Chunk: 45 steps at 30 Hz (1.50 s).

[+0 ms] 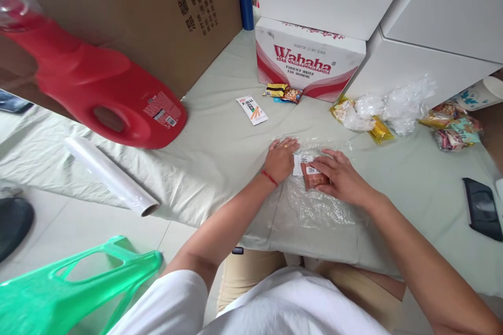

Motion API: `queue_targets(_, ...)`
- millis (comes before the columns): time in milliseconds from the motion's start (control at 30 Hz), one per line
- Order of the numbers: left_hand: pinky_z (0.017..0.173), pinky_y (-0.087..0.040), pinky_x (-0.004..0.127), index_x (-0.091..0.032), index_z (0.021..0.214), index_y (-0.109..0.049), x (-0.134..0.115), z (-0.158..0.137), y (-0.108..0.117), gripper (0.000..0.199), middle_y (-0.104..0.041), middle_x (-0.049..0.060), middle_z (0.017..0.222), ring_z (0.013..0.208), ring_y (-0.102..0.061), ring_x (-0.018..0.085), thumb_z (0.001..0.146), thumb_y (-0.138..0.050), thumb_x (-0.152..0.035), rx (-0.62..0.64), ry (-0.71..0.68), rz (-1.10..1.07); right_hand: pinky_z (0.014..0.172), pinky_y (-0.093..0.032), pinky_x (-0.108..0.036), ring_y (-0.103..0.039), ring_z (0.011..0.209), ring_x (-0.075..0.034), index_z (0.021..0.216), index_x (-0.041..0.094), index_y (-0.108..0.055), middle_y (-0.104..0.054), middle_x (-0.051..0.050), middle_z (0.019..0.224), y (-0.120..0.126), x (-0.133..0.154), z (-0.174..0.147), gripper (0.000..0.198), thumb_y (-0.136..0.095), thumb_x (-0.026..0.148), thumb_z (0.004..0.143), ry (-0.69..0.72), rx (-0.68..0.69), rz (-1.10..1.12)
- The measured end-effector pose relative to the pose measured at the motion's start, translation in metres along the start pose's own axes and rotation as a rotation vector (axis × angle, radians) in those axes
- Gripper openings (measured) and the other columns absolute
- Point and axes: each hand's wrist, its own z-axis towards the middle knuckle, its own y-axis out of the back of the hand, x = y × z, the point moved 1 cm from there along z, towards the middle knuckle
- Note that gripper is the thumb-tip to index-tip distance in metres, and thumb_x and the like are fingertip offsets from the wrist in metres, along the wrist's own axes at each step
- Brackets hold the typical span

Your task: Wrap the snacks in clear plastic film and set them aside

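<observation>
A sheet of clear plastic film [302, 209] lies wrinkled on the pale green cloth in front of me. On it sit a brown snack packet [313, 180] with a barcode label and a white packet [297, 165] beside it. My right hand [341, 178] has its thumb and fingers on the brown packet, gripping its right side. My left hand [281, 159], with a red string on the wrist, rests palm down on the film's left part, against the white packet's left edge. Its fingers lie over the film; the thumb is mostly hidden.
Ahead are a white snack packet [252, 110], small yellow and brown packets [281, 91] and a Wahaha carton [310, 60]. At left lie a red jug [106, 84] and a film roll [112, 175]; a green bag [78, 288] is below. Bagged snacks [369, 115] and a phone [483, 209] lie right.
</observation>
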Motion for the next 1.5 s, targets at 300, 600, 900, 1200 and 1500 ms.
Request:
queue_targets(300,0.130,-0.026,0.046,-0.023,0.144,-0.063,-0.001,0.001,0.003,0.059,-0.056,0.005,0.159,0.153,-0.046,0.018,0.092,-0.042,-0.004,-0.001,0.006,-0.008,0.115,-0.040,-0.058,-0.047,0.140,-0.039,0.152,0.024,-0.052,-0.061,-0.016,0.143,-0.006,-0.004,0.021,0.063,-0.064,0.051,0.096,-0.098,-0.026,0.020)
queue_targets(600,0.130,-0.025,0.047,-0.022,0.142,-0.064,-0.002,0.000,0.002,0.057,-0.055,0.005,0.160,0.153,-0.044,0.019,0.092,-0.043,-0.003,0.002,-0.002,-0.002,0.102,-0.046,-0.052,-0.053,0.120,-0.037,0.145,0.021,-0.057,-0.062,-0.017,0.127,-0.007,-0.002,0.029,0.057,-0.068,0.034,0.090,-0.075,0.111,-0.104)
queue_targets(900,0.131,-0.024,0.052,-0.022,0.146,-0.060,-0.004,0.000,0.001,0.062,-0.051,0.006,0.163,0.156,-0.041,0.023,0.090,-0.044,-0.003,0.014,-0.004,0.011,0.100,-0.048,-0.051,-0.057,0.116,-0.034,0.146,0.023,-0.053,-0.063,-0.016,0.128,0.001,-0.003,0.005,0.058,-0.067,0.028,0.090,0.026,0.042,-0.019)
queue_targets(1200,0.129,-0.027,0.053,-0.020,0.143,-0.063,-0.003,0.000,0.002,0.056,-0.054,0.007,0.160,0.154,-0.044,0.025,0.092,-0.046,-0.005,-0.020,0.001,-0.004,0.111,-0.040,-0.055,-0.053,0.129,-0.037,0.154,0.022,-0.046,-0.059,-0.018,0.139,-0.009,0.004,0.018,0.070,-0.069,0.051,0.094,-0.059,0.075,-0.089)
queue_targets(1500,0.130,-0.027,0.051,-0.022,0.144,-0.062,-0.002,0.001,0.000,0.058,-0.054,0.006,0.161,0.155,-0.043,0.023,0.091,-0.045,-0.004,-0.012,0.012,0.019,0.111,-0.040,-0.053,-0.055,0.125,-0.034,0.151,0.022,-0.050,-0.062,-0.015,0.136,-0.009,0.001,0.013,0.065,-0.064,0.022,0.087,-0.016,0.072,-0.063)
